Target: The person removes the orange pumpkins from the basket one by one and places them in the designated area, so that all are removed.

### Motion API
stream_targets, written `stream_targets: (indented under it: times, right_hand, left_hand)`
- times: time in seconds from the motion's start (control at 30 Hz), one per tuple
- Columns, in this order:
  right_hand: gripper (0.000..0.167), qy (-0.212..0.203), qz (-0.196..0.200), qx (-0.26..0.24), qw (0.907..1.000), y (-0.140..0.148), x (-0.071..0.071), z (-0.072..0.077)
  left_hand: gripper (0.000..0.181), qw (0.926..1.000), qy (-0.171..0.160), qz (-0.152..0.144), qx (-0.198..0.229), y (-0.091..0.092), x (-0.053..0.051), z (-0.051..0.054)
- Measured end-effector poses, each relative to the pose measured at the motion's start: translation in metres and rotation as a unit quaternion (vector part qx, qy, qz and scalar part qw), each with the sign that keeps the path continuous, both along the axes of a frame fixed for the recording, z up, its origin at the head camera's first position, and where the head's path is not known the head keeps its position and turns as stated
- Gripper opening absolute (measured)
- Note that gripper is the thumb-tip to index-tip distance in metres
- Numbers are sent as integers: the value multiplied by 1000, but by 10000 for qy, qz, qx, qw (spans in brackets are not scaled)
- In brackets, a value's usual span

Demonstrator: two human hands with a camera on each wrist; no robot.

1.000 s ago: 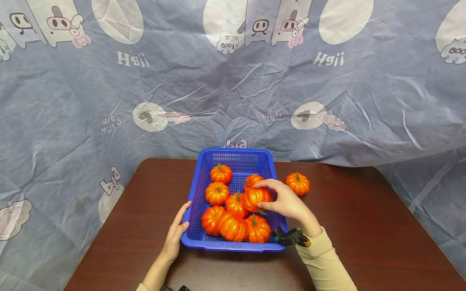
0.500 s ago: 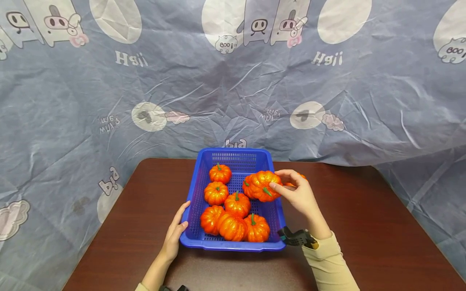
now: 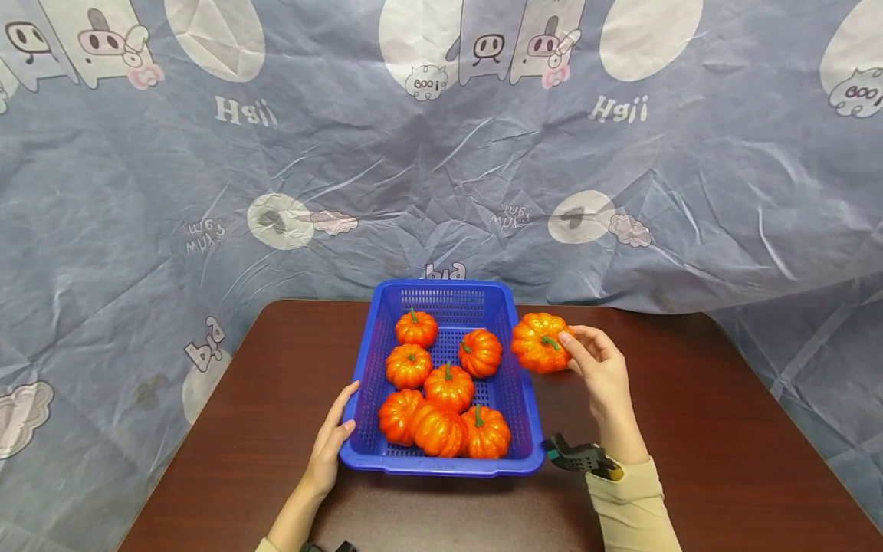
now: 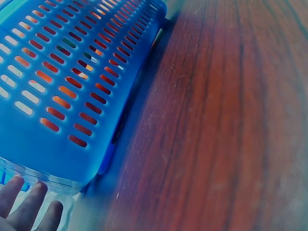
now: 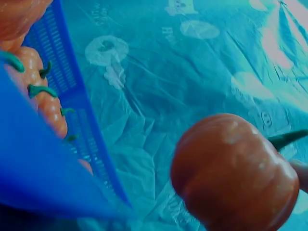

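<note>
Small orange toy pumpkins with green stems, several of them, lie in a blue plastic basket; one pumpkin sits by its right wall. My right hand pinches another pumpkin between thumb and fingers, just outside the basket's right rim. In the right wrist view this held pumpkin appears large, its stem pointing right. My left hand rests against the basket's left rim with fingers extended. In the left wrist view its fingertips show beside the basket's perforated wall.
The basket stands on a dark brown wooden table. Behind the table hangs a grey-blue printed cloth. A loose pumpkin on the table at the right is mostly hidden behind the held one and my right hand.
My right hand has lifted the pumpkin out of the basket and carried it right, past the rim. It now covers the loose pumpkin on the table. My left hand stays at the rim.
</note>
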State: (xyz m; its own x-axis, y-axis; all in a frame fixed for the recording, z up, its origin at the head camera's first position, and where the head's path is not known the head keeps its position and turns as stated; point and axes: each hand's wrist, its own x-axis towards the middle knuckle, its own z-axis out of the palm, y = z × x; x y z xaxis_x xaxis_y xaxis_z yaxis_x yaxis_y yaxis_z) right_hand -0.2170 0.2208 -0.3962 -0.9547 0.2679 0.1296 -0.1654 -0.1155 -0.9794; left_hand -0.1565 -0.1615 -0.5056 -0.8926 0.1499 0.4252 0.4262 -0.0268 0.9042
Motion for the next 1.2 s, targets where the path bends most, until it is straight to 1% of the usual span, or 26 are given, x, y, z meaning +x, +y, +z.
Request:
stream_targets:
  times: [0.07, 0.13, 0.23, 0.27, 0.3, 0.33, 0.37, 0.43, 0.5, 0.53, 0.57, 0.6, 0.73, 0.77, 0.8, 0.87, 0.93, 1.0, 1.07, 1.2]
  right_hand:
    - [9, -53, -232, -322, 9992, 4, 1, -3]
    - [8, 17, -384, -653, 9971, 9, 0, -6]
    - [11, 273, -542, -947, 9937, 16, -2, -14]
    - [12, 358, -568, -947, 9932, 19, -3, -17]
    - [14, 519, -530, -1130, 9908, 25, -7, -25]
    - [16, 542, -623, -1077, 9908, 29, -8, -28]
    - [17, 654, -604, -1217, 9886, 36, -12, -37]
    - [21, 616, -790, -1260, 9870, 46, -17, -47]
    - [26, 516, -1001, -1362, 9843, 58, -23, -59]
    - [27, 406, -1139, -1324, 9838, 62, -25, -64]
    - [29, 347, -1208, -1325, 9832, 69, -30, -72]
    - [31, 204, -1342, -1240, 9830, 74, -33, -78]
    - [39, 72, -1573, -1416, 9773, 104, -55, -119]
    - [42, -15, -1650, -1399, 9763, 109, -60, -126]
    - [45, -42, -1719, -1505, 9735, 114, -63, -134]
    - [50, -141, -1859, -1552, 9701, 120, -66, -142]
    - [51, -291, -2027, -1507, 9671, 122, -64, -145]
    - [50, -476, -2163, -1432, 9646, 120, -58, -141]
    - [47, -660, -2275, -1415, 9612, 115, -48, -130]
    - [40, -1045, -2467, -1098, 9572, 98, -26, -100]
  left_hand:
    - [52, 10000, -13, 10, -14, 0, 0, 0]
    - [52, 10000, -40, 32, -36, 0, 1, 0]
    - [52, 10000, -63, 44, -37, 0, 1, 0]
    - [52, 10000, -68, 51, -37, 0, 1, 0]
    - [52, 10000, -62, 43, -25, -1, 1, 0]
    - [52, 10000, -58, 30, -17, -1, 1, 0]
    - [52, 10000, -55, 27, -13, -1, 1, 0]
    - [52, 10000, -61, 22, -10, -1, 1, -1]
    - [53, 10000, -58, -1, -7, -1, 1, -1]
    - [53, 10000, -58, -7, -8, -1, 1, -1]
    - [53, 10000, -54, -8, -6, 0, 1, -1]
    - [53, 10000, -51, -14, -2, 0, 1, -1]
    - [53, 10000, -56, 25, -38, 0, 1, -1]
    - [53, 10000, -60, 38, -48, 0, 1, -1]
    - [53, 9999, -67, 53, -60, 0, 2, -1]
    - [53, 9999, -84, 66, -73, 0, 2, -1]
    - [53, 9999, -89, 55, -78, 0, 2, -1]
    - [53, 9999, -93, 26, -76, 0, 1, -1]
    - [53, 9999, -128, 0, -49, 0, 1, -2]
    - [53, 9999, -130, -24, -39, -1, 1, -2]
